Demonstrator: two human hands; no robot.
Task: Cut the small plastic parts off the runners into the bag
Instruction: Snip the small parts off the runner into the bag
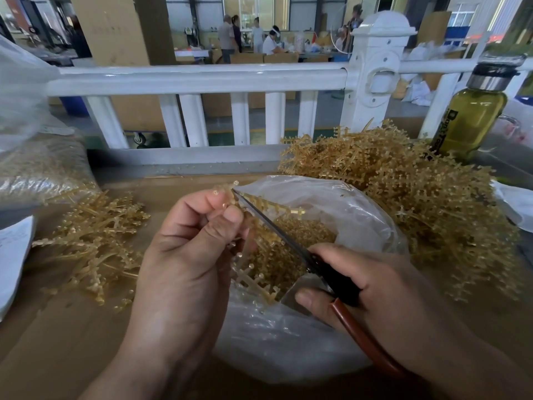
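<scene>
From the head camera, the left hand has its grip closed on a tan plastic runner, pinched between thumb and fingers just above the open mouth of a clear bag. The right hand has its grip closed round the handles of the scissors, whose blades reach up to the runner's top end beside the left fingertips. Loose tan pieces lie inside the bag. The bag rests on a brown counter, between a small heap of runners on the left and a big heap on the right. A green bottle stands behind the big heap, by a white railing.
</scene>
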